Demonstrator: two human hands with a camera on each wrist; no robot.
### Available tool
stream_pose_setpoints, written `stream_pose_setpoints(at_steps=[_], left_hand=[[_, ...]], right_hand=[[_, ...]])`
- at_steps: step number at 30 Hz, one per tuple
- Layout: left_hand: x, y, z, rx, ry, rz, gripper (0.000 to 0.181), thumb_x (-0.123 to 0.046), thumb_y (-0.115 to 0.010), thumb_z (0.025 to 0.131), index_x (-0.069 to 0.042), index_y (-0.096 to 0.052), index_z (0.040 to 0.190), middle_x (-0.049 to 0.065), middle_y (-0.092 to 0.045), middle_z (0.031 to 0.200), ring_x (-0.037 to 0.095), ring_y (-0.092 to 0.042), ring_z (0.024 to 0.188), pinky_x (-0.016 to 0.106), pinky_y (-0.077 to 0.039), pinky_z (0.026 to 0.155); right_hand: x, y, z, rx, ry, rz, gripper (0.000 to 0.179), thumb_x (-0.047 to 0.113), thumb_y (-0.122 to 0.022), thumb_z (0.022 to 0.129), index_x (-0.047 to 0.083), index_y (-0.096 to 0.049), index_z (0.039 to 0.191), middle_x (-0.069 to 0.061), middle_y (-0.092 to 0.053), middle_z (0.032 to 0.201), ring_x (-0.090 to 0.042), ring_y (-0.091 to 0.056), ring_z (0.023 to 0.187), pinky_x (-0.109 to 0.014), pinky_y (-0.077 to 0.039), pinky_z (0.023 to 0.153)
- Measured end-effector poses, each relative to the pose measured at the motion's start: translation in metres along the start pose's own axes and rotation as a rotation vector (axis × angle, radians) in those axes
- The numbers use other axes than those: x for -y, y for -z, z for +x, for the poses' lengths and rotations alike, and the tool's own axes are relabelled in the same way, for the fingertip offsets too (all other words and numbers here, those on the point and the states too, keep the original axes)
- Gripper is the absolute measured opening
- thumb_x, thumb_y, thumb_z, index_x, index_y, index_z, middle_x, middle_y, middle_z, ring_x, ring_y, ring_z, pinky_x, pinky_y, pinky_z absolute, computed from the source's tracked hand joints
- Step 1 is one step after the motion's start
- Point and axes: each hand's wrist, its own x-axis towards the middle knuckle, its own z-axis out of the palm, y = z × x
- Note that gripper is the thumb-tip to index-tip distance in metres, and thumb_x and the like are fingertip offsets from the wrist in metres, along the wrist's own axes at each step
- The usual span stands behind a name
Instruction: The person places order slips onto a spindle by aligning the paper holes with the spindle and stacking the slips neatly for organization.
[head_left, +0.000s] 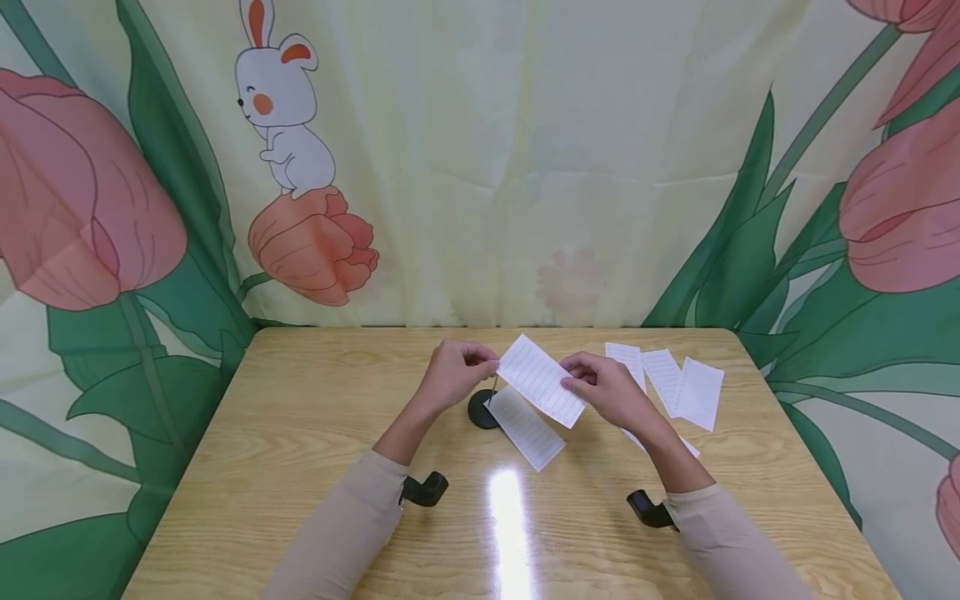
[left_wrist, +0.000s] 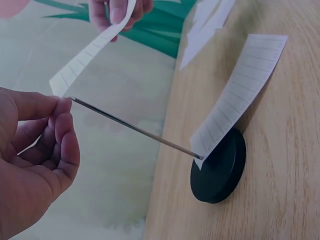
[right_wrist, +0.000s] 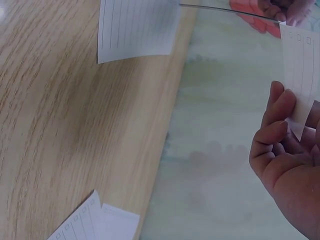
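A lined paper slip [head_left: 542, 382] is held up between both hands. My left hand [head_left: 456, 372] pinches its corner with thumb and fingertips, right at the tip of a thin metal spike [left_wrist: 135, 130]. My right hand [head_left: 609, 387] grips the slip's other end, its fingers bent around the edge. The spike rises from a round black base [left_wrist: 220, 170] on the table. A second lined slip [left_wrist: 242, 82] is stuck on the spike low down, by one corner, close above the base. Whether the spike tip has pierced the held corner is hidden by the fingertips.
Several more paper slips [head_left: 701, 393] lie overlapping on the wooden table [head_left: 322, 417] at the right, one partly under the right forearm. A curtain [head_left: 480, 167] with printed tulips and a rabbit hangs along the far edge. Black wrist cameras [head_left: 426, 489] sit on both sleeves.
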Motion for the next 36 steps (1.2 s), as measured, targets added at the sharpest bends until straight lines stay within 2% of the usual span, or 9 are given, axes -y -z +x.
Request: stream_pose_setpoints(at_steps=[13,28,36], left_hand=[[0.0026,-0.0032,-0.001,-0.003,0.038,0.002,0.004,-0.006,-0.076,0.092,-0.004,-0.08,0.093,0.007,-0.075,0.085,0.02,-0.069,0.075,0.025,-0.051,0.064],[0.0044,-0.0019,-0.0037,0.01,0.034,-0.04,0.006,-0.005,-0.075,0.094,-0.003,-0.079,0.096,0.009,-0.076,0.089,0.016,-0.069,0.077,0.025,-0.055,0.067],[0.0093,-0.0026,-0.0049,0.018,0.042,-0.04,0.006,-0.004,-0.074,0.094,-0.001,-0.079,0.096,0.01,-0.075,0.088,0.027,-0.071,0.081,0.025,-0.055,0.066]], right_hand=[[0.0002,-0.0005,-0.0016,0.018,0.014,-0.001,0.02,0.011,-0.07,0.098,0.003,-0.071,0.116,-0.009,-0.074,0.101,-0.021,-0.071,0.094,-0.031,-0.057,0.081],[-0.0021,-0.0033,0.0,0.019,0.013,0.01,0.02,0.01,-0.07,0.098,0.0,-0.071,0.116,-0.012,-0.074,0.102,-0.021,-0.071,0.093,-0.027,-0.056,0.078],[-0.0029,-0.0053,-0.0004,0.017,0.018,0.0,0.02,0.01,-0.071,0.098,0.001,-0.071,0.116,-0.011,-0.074,0.1,-0.019,-0.07,0.091,-0.026,-0.056,0.077]])
